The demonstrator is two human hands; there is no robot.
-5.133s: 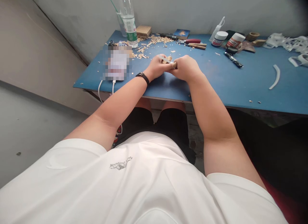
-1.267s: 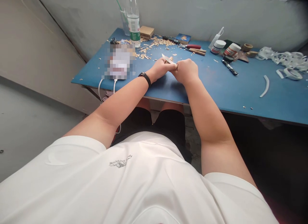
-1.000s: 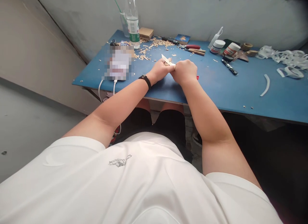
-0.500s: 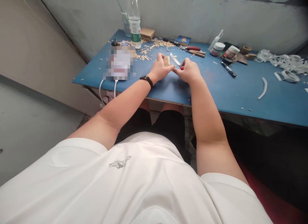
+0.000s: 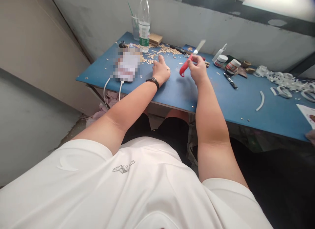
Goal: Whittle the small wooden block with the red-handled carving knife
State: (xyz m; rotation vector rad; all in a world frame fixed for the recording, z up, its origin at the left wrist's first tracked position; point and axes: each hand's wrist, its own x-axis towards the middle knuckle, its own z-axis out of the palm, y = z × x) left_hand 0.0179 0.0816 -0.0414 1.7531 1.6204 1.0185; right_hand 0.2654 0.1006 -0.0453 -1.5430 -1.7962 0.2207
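Note:
My right hand (image 5: 198, 70) grips a red utility knife (image 5: 186, 65) by its handle, above the table. The knife's bare blade (image 5: 199, 46) points up and away, slightly blurred. To its left, my left hand (image 5: 161, 71), with a black watch on the wrist, is closed low over the blue table (image 5: 216, 101). Its fingers curl around a small wooden block, which is almost wholly hidden by the hand now. The two hands are apart, and the blade does not touch the block.
Wood chips (image 5: 169, 49) lie beyond my left hand, near a plastic bottle (image 5: 144, 35) and a flat wood piece (image 5: 156, 38). A blurred-out device with cables (image 5: 126, 66) is at left. Rightward are white jars (image 5: 220, 60), a black pen-like tool (image 5: 230, 80) and white plastic strips (image 5: 283, 78).
My right hand has lifted the knife away from the block and swung it, so the red handle shows and the blade points up right. My left hand has turned, hiding the block.

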